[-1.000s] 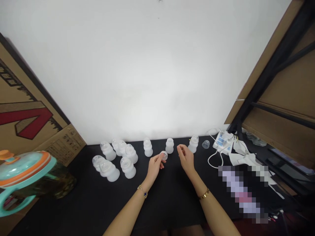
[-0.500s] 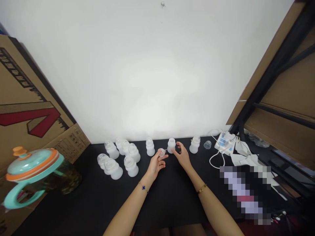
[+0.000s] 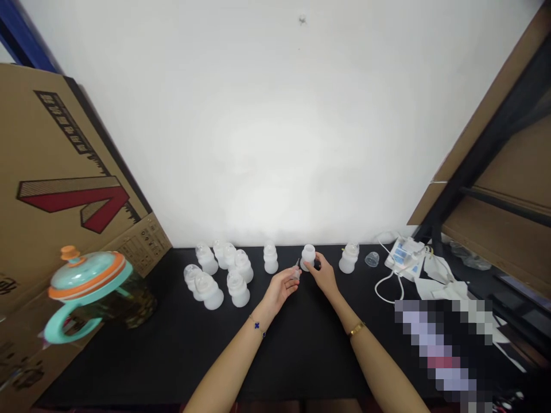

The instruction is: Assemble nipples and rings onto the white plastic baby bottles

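Observation:
My left hand (image 3: pixel 279 288) is closed on a small clear-and-white bottle nipple top (image 3: pixel 295 273), with a thin stem pointing up from it. Just right of it stands an uncapped white baby bottle (image 3: pixel 308 256), its round mouth facing up. The fingers of my right hand (image 3: pixel 323 274) are closed around the right side of this bottle. To its left is a capped white bottle (image 3: pixel 270 258); to its right is another white bottle (image 3: pixel 348 258) with a clear top. A clear dome cap (image 3: pixel 372 259) lies farther right.
Several capped white bottles (image 3: pixel 209 291) stand grouped at the left. A teal-lidded jug (image 3: pixel 90 289) is at the far left before a cardboard box (image 3: pixel 81 149). On the right are a white power strip (image 3: pixel 404 256) with cables and papers (image 3: pixel 443 287). A white wall (image 3: pixel 267 143) rises behind.
My right hand has closed on the uncapped bottle. My left hand has turned the nipple top so its stem points upward. The whole view has shifted slightly.

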`<control>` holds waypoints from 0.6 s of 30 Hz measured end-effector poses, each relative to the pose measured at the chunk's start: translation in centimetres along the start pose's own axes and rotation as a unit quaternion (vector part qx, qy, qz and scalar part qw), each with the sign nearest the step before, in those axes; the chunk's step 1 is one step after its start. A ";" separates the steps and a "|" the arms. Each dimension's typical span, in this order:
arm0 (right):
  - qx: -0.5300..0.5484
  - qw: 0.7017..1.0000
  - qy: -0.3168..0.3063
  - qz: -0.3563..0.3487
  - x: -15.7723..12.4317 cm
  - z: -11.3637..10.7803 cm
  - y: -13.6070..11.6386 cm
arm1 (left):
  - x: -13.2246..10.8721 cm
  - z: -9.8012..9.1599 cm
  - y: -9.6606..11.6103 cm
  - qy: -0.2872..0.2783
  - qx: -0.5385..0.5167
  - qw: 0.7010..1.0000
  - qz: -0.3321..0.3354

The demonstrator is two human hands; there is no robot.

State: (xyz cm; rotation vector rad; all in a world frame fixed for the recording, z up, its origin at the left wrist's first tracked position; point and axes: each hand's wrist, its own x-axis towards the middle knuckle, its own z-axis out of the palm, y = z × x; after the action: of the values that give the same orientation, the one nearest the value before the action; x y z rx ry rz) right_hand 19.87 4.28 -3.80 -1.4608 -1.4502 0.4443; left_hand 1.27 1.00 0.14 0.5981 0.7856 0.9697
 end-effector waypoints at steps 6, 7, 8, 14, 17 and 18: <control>0.041 0.999 0.018 0.002 -0.6 -0.4 -0.8 | 0.0 0.1 -0.1 0.005 0.019 0.998 0.060; 0.049 0.999 0.020 0.005 -0.8 -0.5 -1.0 | -0.1 0.1 0.0 0.002 0.028 0.997 0.071; 0.058 0.998 0.024 0.009 -1.0 -0.6 -1.3 | -0.2 0.2 0.1 0.000 0.044 0.996 0.084; 0.117 0.993 0.012 0.005 -2.6 -0.7 -2.9 | -1.4 0.9 1.2 0.011 0.121 0.970 0.208; 0.110 0.994 0.011 -0.003 -3.4 -0.6 -3.7 | -1.7 1.2 1.4 0.028 0.120 0.952 0.280; 0.098 0.995 0.012 -0.010 -3.6 -0.6 -3.9 | -1.7 1.2 1.5 0.033 0.116 0.947 0.297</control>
State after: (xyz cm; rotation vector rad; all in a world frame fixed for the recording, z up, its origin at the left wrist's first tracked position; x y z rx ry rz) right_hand 17.45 0.00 -1.67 -1.2894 -1.3617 0.5393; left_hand 0.90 0.02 2.48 1.0490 0.8002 1.4648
